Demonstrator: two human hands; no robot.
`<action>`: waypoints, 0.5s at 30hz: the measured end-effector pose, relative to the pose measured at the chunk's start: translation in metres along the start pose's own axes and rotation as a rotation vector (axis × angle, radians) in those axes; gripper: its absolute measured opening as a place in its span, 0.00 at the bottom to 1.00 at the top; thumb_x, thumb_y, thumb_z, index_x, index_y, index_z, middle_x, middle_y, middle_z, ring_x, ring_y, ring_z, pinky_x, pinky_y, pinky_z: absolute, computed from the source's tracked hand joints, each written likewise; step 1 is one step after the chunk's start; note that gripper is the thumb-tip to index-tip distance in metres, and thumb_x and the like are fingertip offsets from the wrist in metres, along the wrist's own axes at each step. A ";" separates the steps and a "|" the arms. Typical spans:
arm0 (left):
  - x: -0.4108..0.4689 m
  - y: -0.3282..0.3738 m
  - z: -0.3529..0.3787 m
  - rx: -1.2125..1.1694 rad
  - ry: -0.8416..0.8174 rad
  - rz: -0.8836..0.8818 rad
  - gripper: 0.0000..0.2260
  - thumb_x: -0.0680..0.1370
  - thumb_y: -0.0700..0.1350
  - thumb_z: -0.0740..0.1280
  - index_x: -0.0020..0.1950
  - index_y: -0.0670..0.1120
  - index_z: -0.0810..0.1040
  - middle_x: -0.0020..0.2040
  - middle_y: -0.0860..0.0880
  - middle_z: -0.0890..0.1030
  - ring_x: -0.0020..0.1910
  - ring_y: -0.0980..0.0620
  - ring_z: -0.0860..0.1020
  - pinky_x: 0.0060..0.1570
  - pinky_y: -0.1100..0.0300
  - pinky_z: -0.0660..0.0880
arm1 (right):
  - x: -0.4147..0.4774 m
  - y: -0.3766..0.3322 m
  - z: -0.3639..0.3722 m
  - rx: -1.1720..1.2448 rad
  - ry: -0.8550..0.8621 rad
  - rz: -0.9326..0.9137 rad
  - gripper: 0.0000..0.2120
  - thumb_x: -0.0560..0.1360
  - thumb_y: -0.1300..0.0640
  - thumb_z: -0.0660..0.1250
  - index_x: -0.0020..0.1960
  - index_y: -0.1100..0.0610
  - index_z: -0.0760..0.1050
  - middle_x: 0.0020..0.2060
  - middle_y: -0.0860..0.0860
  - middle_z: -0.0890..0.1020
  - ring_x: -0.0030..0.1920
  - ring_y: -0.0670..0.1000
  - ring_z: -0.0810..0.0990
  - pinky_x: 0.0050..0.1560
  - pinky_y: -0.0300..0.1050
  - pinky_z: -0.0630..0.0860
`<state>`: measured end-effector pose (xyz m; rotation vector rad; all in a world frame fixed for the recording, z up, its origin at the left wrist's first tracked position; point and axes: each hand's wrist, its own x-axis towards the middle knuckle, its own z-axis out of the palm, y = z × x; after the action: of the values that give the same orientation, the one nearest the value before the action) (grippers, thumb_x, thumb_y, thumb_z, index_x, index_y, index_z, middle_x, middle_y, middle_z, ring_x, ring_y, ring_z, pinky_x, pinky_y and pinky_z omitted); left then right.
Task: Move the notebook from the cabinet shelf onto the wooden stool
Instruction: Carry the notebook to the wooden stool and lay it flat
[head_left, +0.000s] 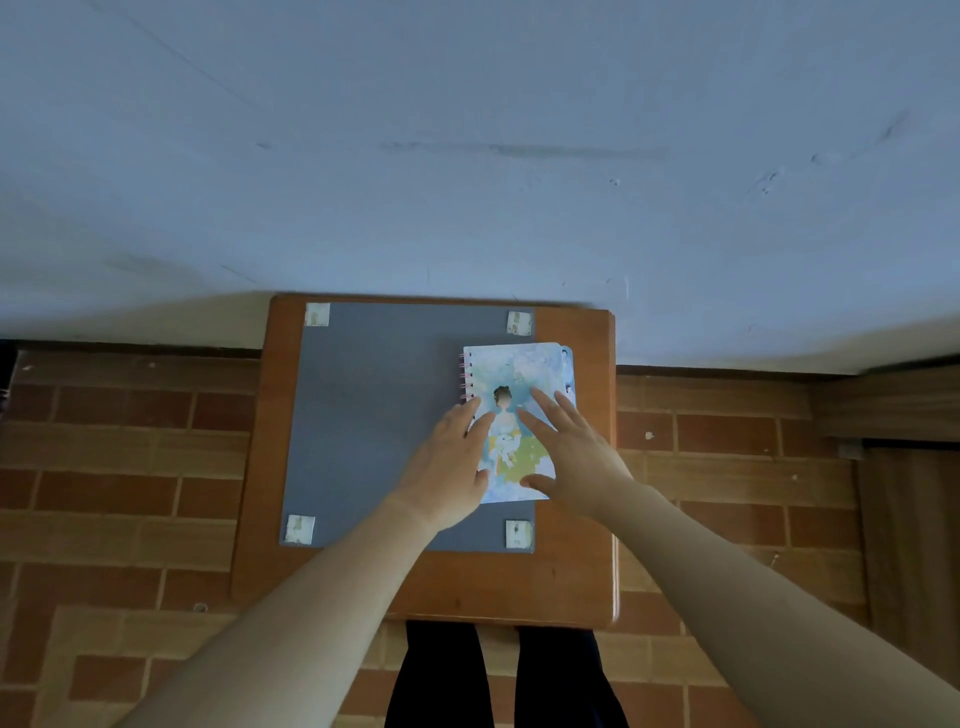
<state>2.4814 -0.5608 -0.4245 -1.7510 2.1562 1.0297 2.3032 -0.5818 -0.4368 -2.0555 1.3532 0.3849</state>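
So the notebook (519, 415) is lying flat on the stool (571, 571), cover up, pink spiral binding along its left edge. It sits on the right part of a grey mat (374, 426) that's taped down at the four corners with little pale tape squares (317, 314), and the notebook's right edge hangs a bit past the mat onto bare wood.

Both hands are on it. The left hand (449, 467) lies over the lower left part of the cover, fingers stretched flat, thumb resting on the cover. The right hand (571, 457) is over the lower right part, fingers spread wide and pointing up-left across the picture on the cover. Neither grip is clenched around anything; both look released, palms down, more pressing or resting than holding. Can't really tell if the right palm actually touches or just hovers a hair above.

The stool stands against a pale blue wall (467, 156), on a brick-patterned floor (130, 467). The person's dark trouser legs (441, 675) show just under the stool's near edge.
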 end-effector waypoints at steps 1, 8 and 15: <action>0.001 -0.003 0.004 0.018 -0.012 0.001 0.28 0.79 0.46 0.58 0.75 0.48 0.48 0.77 0.50 0.45 0.75 0.51 0.46 0.68 0.56 0.60 | 0.000 0.001 0.004 0.000 0.002 0.003 0.38 0.73 0.44 0.65 0.74 0.48 0.47 0.75 0.47 0.40 0.74 0.51 0.39 0.69 0.52 0.60; 0.000 -0.006 0.028 0.133 -0.109 0.037 0.36 0.77 0.56 0.60 0.75 0.52 0.40 0.75 0.48 0.33 0.75 0.47 0.41 0.71 0.48 0.56 | -0.012 0.012 0.023 -0.043 0.038 0.010 0.42 0.73 0.40 0.63 0.74 0.48 0.40 0.74 0.44 0.37 0.74 0.48 0.36 0.69 0.48 0.61; 0.020 0.013 0.035 0.174 -0.068 0.067 0.37 0.76 0.56 0.63 0.75 0.54 0.42 0.76 0.47 0.35 0.75 0.45 0.42 0.72 0.48 0.54 | -0.020 0.030 0.021 -0.016 0.079 0.095 0.42 0.72 0.39 0.63 0.74 0.46 0.40 0.75 0.43 0.39 0.74 0.46 0.37 0.67 0.49 0.64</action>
<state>2.4541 -0.5548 -0.4561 -1.5543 2.2035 0.8725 2.2701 -0.5623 -0.4517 -2.0436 1.5029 0.3599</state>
